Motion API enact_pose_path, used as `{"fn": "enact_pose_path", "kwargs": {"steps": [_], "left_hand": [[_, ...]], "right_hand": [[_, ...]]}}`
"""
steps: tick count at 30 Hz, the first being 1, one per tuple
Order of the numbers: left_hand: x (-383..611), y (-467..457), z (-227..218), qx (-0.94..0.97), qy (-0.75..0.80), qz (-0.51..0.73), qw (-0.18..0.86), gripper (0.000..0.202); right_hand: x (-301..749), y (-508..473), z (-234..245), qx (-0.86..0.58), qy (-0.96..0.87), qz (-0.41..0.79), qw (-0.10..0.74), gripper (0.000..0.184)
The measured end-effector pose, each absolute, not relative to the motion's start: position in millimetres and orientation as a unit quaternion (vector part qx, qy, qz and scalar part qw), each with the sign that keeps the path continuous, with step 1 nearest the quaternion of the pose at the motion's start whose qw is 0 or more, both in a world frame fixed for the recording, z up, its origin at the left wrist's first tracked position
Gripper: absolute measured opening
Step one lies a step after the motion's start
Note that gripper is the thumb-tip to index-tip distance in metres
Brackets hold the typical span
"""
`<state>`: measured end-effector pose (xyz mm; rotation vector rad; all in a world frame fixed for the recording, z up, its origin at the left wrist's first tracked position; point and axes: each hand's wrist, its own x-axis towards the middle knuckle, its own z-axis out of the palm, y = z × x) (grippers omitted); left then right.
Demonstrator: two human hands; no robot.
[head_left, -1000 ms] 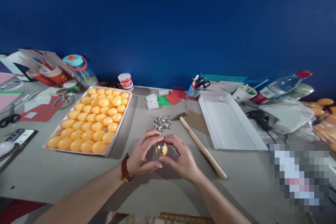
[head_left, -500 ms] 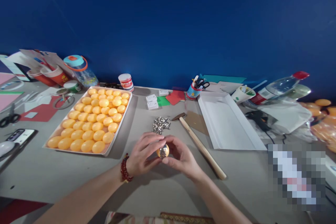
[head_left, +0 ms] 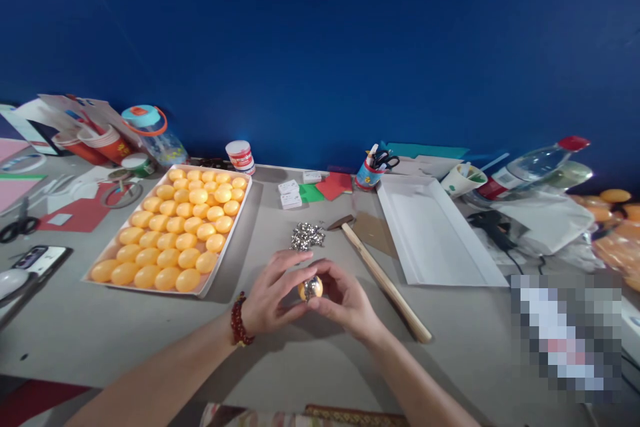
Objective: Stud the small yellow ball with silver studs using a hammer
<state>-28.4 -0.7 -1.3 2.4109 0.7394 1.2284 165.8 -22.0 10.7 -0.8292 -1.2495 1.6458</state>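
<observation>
An orange table tennis ball (head_left: 304, 289) with a shiny silver piece (head_left: 313, 287) on its front is pinched between both hands, a little above the table. The fingertips and thumb of my left hand (head_left: 280, 288) press on its left side. From the right, the curled fingers and thumb of my right hand (head_left: 345, 297) hold it. Just beyond my fingers lies a pile of small silver metal pieces (head_left: 307, 236), too small to name surely. A hammer (head_left: 385, 281) with a wooden handle rests to the right of my right hand.
Left stands a shallow box (head_left: 210, 277) with several orange balls in rows. A white tray (head_left: 435, 233) lies at the right. Farther back are small white boxes (head_left: 290, 195), red paper (head_left: 335, 185), a pen cup (head_left: 369, 175), a tub (head_left: 241, 157) and a bottle (head_left: 535, 163).
My left fingers have shifted slightly on the ball, and the silver piece on it is turned a little differently. Both hands stay in about the same place.
</observation>
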Motion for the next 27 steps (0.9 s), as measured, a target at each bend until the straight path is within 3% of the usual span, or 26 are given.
{"fn": "enact_pose_path", "kwargs": {"steps": [10,18,24,27], "left_hand": [[-28.2,-0.8,-3.6,0.851,0.244,0.445,0.133,0.048],[-25.5,-0.7,-11.9,0.848,0.242,0.45,0.141,0.045],[-25.7,-2.0,-7.7,0.83,0.281,0.439,0.2,0.059],[-26.1,-2.5,-5.7,0.829,0.281,0.444,0.193,0.051]], "right_hand": [[166.7,-19.5,8.3,-0.34,-0.513,0.666,0.421,0.044],[167.1,-21.5,11.0,-0.358,-0.571,0.596,0.438,0.033],[167.2,-25.2,12.8,-0.364,-0.588,0.574,0.438,0.049],[166.2,-26.1,14.2,-0.362,-0.589,0.568,0.446,0.052]]}}
